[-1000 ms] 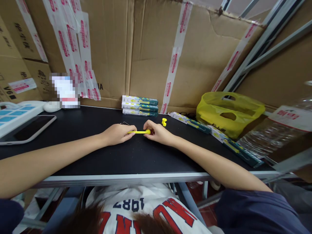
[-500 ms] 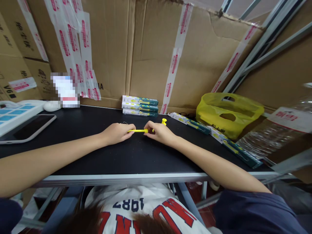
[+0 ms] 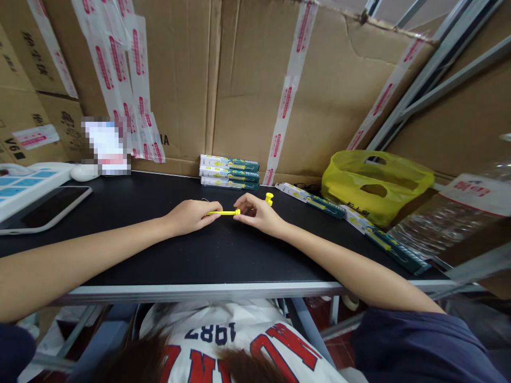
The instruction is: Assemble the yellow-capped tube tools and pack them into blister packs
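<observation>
A thin yellow rod point(image 3: 227, 213) lies level above the black tabletop, its left part inside my left hand point(image 3: 192, 215), which is closed on it. At the rod's right end, a small yellow knob shows between the thumb and forefinger of my right hand point(image 3: 259, 215). Those fingers are curved, with a gap between them, and the thumb is close to the knob; whether it touches cannot be made out. Just behind my right hand a yellow spool-like piece point(image 3: 269, 199) stands on the table. A thin wire loop shows behind my left fingertips.
Three slim boxes point(image 3: 229, 172) are stacked at the back. Two more point(image 3: 311, 200) point(image 3: 385, 240) lie end to end at the right, beside a yellow bag point(image 3: 375, 186) and a large clear bottle point(image 3: 443, 218). At the left are a phone point(image 3: 48, 210) and a white tray with blue squares point(image 3: 32, 183).
My right thumb and forefinger have parted around the rod's right end, and more of the yellow knob shows. My left hand keeps its hold and has barely moved.
</observation>
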Action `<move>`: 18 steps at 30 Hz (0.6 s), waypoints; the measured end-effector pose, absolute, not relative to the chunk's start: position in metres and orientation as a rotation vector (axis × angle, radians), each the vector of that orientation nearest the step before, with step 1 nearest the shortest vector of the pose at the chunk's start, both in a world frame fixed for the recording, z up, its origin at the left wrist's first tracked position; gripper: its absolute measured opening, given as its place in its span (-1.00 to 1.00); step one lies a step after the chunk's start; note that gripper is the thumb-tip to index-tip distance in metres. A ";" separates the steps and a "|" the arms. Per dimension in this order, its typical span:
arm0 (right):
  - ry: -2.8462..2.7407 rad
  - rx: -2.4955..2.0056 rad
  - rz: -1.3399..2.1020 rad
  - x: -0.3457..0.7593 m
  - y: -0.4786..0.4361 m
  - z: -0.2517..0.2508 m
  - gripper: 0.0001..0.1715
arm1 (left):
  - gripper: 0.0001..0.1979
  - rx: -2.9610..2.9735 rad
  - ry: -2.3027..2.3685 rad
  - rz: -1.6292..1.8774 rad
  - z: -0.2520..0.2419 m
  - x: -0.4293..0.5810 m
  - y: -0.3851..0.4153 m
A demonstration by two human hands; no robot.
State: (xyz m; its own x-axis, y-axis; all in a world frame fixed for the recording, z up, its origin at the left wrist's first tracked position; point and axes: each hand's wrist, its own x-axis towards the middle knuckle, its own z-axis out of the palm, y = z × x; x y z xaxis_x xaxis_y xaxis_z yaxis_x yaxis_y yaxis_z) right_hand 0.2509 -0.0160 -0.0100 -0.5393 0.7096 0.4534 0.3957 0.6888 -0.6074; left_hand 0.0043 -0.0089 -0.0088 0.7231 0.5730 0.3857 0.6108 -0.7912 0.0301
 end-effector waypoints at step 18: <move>-2.097 -0.768 1.073 0.238 -0.029 -0.007 -0.68 | -0.70 -2.910 -0.882 -0.646 -0.006 0.011 -0.020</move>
State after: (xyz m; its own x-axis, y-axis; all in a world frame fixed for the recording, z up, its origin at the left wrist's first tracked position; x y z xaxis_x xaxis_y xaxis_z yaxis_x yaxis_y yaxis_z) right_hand 0.2384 -0.0293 -0.0069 -0.6161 0.7357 0.2815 0.2022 0.4930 -0.8462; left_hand 0.0109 -0.0200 -0.0060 0.7530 0.5240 0.3980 0.5377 -0.8386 0.0869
